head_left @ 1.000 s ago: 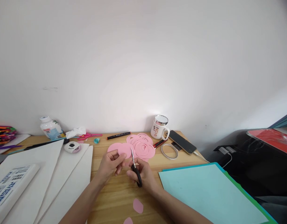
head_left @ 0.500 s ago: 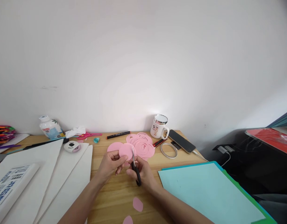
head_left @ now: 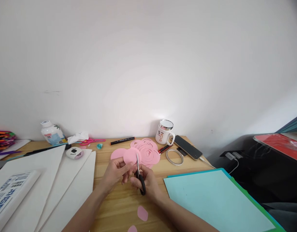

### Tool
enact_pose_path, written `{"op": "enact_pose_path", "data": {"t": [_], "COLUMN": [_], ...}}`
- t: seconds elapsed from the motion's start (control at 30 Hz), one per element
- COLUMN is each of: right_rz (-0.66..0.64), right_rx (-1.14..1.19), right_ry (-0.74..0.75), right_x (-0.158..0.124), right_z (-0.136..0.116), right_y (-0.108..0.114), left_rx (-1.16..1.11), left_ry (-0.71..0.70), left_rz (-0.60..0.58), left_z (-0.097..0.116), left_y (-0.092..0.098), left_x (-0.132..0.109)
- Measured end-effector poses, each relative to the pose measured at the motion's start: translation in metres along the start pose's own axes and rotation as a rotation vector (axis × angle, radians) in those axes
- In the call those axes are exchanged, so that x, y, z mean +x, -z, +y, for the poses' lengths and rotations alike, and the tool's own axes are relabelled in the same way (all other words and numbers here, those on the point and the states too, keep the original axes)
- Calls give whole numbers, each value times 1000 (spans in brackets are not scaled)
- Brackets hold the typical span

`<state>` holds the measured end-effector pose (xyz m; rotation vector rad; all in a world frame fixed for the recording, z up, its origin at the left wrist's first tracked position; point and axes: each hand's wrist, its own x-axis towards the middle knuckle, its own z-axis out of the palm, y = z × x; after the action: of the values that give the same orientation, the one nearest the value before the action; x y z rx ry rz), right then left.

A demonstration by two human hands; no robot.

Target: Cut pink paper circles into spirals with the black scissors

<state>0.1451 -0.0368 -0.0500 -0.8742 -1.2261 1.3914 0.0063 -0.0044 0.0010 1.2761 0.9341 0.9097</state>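
Pink paper disc [head_left: 129, 156], thin, plain & roundish, is pinched btwn thumb & fingers of the left hand [head_left: 115, 172]; its broad face is turned to the wearer & it sticks up just past the fingertips. Right hand [head_left: 148, 183], close beside, grasps scissors [head_left: 140, 179] w/ black handles & slim silvery blades. Scissors' long axis runs near to far: tips point away from the wearer, leaning slightly L, handle end twd the wearer & a bit R. Blades reach beyond the R hand's fingers & overlap the disc's R side; can't tell if they grip the paper. Just behind, on the wood desk [head_left: 114, 211], is a pile of pink cut-outs [head_left: 150, 156], some ring-shaped; nearer the wearer, two pink scraps [head_left: 143, 213]. Farther out: black marker [head_left: 122, 140], white mug [head_left: 163, 137] w/ handle to the R, pale ring [head_left: 168, 159] lying flat, dark phone [head_left: 188, 147] w/ white cable. Far L, white sheets [head_left: 75, 190] overlap; R, pale blue sheet [head_left: 218, 196] tops other coloured sheets. Bkgd: plain pale wall [head_left: 138, 64].
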Motion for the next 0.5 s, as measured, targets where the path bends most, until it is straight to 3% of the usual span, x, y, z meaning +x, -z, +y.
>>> {"op": "enact_pose_path", "data": {"t": [0.3, 0.5], "right_rz": [-21, -18], "right_rx": [43, 38], "right_ry": [32, 25], "right_x": [0, 1], "right_z": [-16, -12], "right_y": [-4, -2], "left_rx": [82, 97], "left_ry": [-1, -1], "left_rz": [14, 30], "left_z": [1, 0], "left_y": [0, 0], "left_x": [-1, -1]}}
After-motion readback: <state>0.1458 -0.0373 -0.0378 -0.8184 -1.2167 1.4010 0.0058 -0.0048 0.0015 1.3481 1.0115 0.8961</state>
